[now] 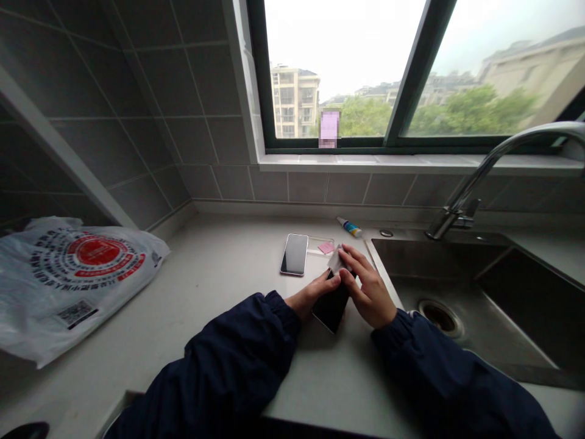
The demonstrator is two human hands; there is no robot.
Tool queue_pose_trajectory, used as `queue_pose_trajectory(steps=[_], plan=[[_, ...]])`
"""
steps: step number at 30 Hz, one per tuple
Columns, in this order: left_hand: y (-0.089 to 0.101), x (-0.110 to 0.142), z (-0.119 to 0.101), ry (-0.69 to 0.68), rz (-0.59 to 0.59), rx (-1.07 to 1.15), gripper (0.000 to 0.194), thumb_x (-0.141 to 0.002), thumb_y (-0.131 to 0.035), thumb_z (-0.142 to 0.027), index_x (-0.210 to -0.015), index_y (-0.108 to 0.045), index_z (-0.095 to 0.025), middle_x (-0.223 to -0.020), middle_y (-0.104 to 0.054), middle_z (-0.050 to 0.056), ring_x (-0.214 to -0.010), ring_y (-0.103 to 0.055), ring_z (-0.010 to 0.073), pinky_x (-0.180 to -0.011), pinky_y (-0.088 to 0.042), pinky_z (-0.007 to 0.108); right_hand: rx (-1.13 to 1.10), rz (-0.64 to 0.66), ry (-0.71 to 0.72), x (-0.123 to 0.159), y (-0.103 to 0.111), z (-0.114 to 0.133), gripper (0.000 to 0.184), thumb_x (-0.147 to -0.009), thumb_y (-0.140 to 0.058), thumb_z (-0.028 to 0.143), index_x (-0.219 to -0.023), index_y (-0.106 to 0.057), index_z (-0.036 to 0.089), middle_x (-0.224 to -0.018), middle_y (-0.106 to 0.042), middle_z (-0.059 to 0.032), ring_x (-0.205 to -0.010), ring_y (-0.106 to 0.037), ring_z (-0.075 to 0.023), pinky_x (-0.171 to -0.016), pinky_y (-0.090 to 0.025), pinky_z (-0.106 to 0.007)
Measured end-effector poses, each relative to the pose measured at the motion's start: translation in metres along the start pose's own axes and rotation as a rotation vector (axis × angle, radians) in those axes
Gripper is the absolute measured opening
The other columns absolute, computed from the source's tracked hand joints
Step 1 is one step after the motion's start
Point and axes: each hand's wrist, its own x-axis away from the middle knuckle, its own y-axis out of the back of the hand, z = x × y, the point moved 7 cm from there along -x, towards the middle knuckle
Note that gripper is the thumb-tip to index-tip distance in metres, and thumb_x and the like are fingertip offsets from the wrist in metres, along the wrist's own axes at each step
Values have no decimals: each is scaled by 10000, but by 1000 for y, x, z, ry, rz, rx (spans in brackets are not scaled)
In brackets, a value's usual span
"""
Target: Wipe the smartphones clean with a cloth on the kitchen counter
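Note:
My left hand (308, 297) is wrapped round the side of a dark smartphone (333, 305), which it holds tilted above the counter, black screen up. My right hand (371, 291) presses a crumpled whitish wipe (337, 262) against the phone's far end, its fingers bent over it. Just beyond my hands, a second smartphone (295, 255) lies flat on the counter. Beside that one is a small pink slip (326, 247), next to what looks like a clear, thin-edged case partly hidden behind my hands.
A small white, blue and yellow tube (350, 227) lies near the back. The steel sink (397, 268) and its curved faucet (475, 177) are on the right. A white plastic bag (137, 250) with red print sits at left on the pale counter (219, 262), below a window.

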Motion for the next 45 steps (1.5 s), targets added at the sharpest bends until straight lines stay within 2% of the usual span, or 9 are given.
queue_pose_trajectory(steps=[3,6,10,14,21,28,33,40,45], plan=[[1,0,0,18,21,-11,772,-895,-661,-418,-1573,-332,-250,-959,-701,100,-654,-673,198,-712,-571,366,-2,-31,-44,-2,3,-5,448,-1027,-466,457,-1415,-573,261,-1461,-539,-126,-1381,-497,-302,-1177,-396,-525],[1,0,-3,18,23,-17,820,-882,-672,-464,-1578,-299,-247,-951,-683,101,-659,-671,200,-616,-555,316,-4,-27,-110,-2,3,-11,458,-1025,-449,488,-1367,-611,230,-1398,-564,-138,-1330,-537,-304,-1148,-436,-505],[-4,1,-7,6,53,-33,832,-862,-692,-491,-1561,-313,-243,-918,-671,91,-660,-673,199,-600,-557,302,17,-37,-154,-1,4,-16,478,-1021,-432,514,-1345,-622,218,-1355,-575,-143,-1283,-563,-317,-1112,-467,-511],[-4,2,-5,50,67,-23,794,-881,-673,-471,-1554,-308,-261,-898,-669,73,-617,-659,180,-625,-569,322,49,-55,-91,-1,7,-9,460,-1013,-468,492,-1369,-597,232,-1328,-577,-140,-1269,-560,-313,-1103,-465,-504],[0,2,4,98,85,-14,722,-881,-677,-395,-1514,-384,-208,-858,-677,63,-604,-657,179,-809,-574,434,10,-14,22,-2,6,5,448,-1018,-493,415,-1428,-551,242,-1473,-513,-130,-1394,-472,-300,-1174,-394,-489],[2,-3,0,38,98,-44,869,-810,-745,-534,-1530,-331,-278,-916,-677,59,-618,-655,176,-639,-553,331,32,24,11,0,-1,-2,485,-1034,-454,406,-1495,-493,258,-1569,-452,-118,-1460,-418,-296,-1206,-357,-520],[8,-3,-5,47,54,-3,917,-776,-747,-605,-1517,-366,-223,-843,-670,62,-611,-663,214,-561,-538,328,89,36,-20,1,-4,-9,494,-1035,-449,412,-1481,-520,214,-1574,-449,-146,-1467,-413,-299,-1214,-347,-536],[22,-11,-5,-29,-42,120,774,-834,-688,-623,-1455,-489,-207,-932,-719,84,-701,-688,202,-704,-559,341,108,142,26,4,-15,-2,493,-1023,-467,389,-1447,-565,158,-1554,-476,-165,-1514,-314,-343,-1207,-324,-608],[19,-15,-13,-107,-3,254,851,-837,-506,-795,-1294,-627,-87,-1126,-705,183,-1040,-684,282,-939,-516,368,5,247,170,9,-20,24,474,-1019,-500,305,-1476,-529,185,-1568,-455,-147,-1499,-354,-318,-1200,-354,-589]])
